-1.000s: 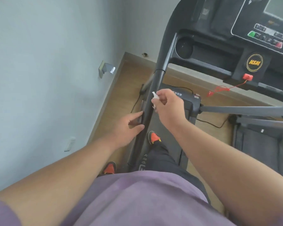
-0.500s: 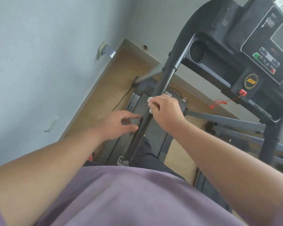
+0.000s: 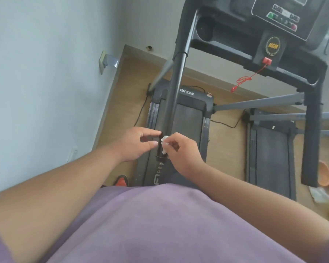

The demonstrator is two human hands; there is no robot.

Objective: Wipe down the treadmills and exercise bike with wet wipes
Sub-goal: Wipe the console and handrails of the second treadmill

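Right hand point(image 3: 184, 154) has fingers curled around a crumpled white wipe point(image 3: 164, 144), pressing it against the right side of the treadmill's point(image 3: 188, 120) black handrail point(image 3: 176, 86), low on the rail just above its end cap. Left hand point(image 3: 137, 145) sits on the rail's other side, thumb and fingers straight and spread, tips touching the rail, holding nothing. Red safety cord point(image 3: 244, 80) hangs well right of the rail, under the console point(image 3: 279, 18).
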